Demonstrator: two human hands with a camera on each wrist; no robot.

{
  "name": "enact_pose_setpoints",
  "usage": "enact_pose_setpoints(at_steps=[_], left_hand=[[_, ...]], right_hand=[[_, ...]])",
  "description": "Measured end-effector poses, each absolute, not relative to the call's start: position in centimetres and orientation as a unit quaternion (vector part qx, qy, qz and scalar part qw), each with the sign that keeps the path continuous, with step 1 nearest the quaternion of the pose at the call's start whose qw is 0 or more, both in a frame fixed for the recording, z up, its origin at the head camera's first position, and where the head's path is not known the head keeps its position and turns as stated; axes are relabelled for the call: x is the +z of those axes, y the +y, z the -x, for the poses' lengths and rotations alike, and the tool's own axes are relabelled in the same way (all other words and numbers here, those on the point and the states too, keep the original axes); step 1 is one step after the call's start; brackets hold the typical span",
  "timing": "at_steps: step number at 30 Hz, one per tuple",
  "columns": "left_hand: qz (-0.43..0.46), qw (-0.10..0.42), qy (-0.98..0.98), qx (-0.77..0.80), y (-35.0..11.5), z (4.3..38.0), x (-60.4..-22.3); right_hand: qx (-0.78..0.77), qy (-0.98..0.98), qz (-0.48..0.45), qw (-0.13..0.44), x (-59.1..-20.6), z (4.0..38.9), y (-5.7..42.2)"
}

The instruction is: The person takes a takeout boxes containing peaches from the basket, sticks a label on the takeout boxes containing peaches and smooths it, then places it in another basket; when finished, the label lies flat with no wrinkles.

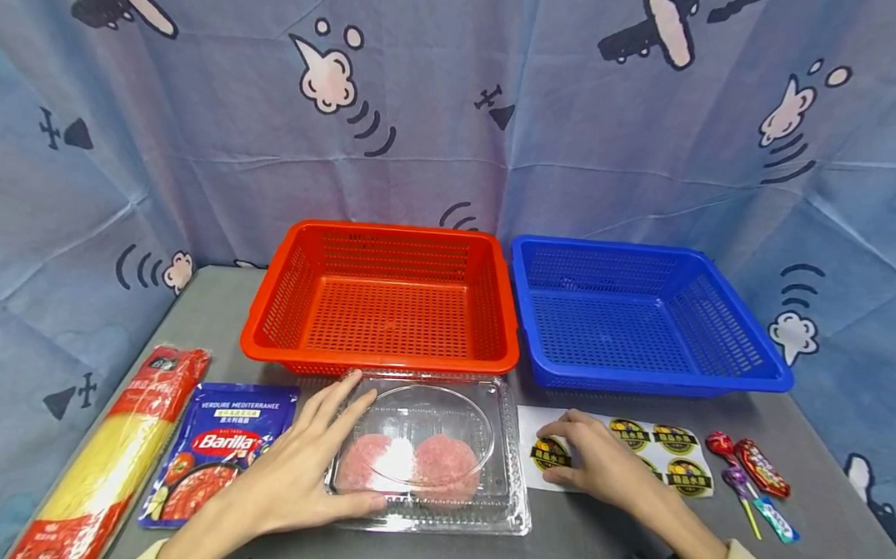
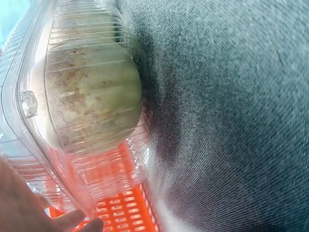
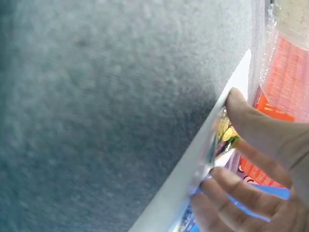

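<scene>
A clear plastic clamshell box [image 1: 504,457] holds two round fruits [image 1: 445,469], pinkish from above and pale green-brown in the left wrist view. My left hand [image 1: 308,457] rests along the box's left side, its fingers spread and fairly straight on the lid's edge. On a white sheet of round fruit stickers [image 1: 635,459] lies my right hand [image 1: 598,457]. Its thumb and forefinger touch the sheet on either side of a black-and-gold sticker [image 1: 550,454], with a gap between them. The right wrist view shows the thumb [image 3: 241,108] at the sheet's edge.
A red basket [image 1: 384,360] stands right behind the box, with a blue basket [image 1: 654,380] to its right. At left lie a noodle pack [image 1: 110,448] and a blue Barilla pouch [image 1: 223,442]. Several wrapped candies [image 1: 758,470] lie at far right. A patterned curtain [image 1: 456,105] hangs behind.
</scene>
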State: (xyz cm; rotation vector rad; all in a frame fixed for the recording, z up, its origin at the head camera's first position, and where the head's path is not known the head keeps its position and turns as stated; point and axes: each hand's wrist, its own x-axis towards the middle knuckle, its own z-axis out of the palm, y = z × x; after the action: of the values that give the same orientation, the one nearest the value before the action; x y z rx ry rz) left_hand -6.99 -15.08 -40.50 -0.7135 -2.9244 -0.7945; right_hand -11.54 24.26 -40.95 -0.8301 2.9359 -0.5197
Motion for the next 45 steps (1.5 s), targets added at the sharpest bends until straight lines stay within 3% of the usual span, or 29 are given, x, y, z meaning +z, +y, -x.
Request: enact_pose_setpoints(at_steps=[19,45], left_hand=[[0.227,0.007,-0.94,-0.254,-15.11,7.12,-40.5],[0.223,-0.002,-0.94,-0.26,-15.14,7.08,-40.43]], right_hand=[[-0.209,0.946,0.249,-0.003,-41.22,11.47,24.01],[-0.185,0.954,0.232,0.044,-40.81,11.13,24.15]])
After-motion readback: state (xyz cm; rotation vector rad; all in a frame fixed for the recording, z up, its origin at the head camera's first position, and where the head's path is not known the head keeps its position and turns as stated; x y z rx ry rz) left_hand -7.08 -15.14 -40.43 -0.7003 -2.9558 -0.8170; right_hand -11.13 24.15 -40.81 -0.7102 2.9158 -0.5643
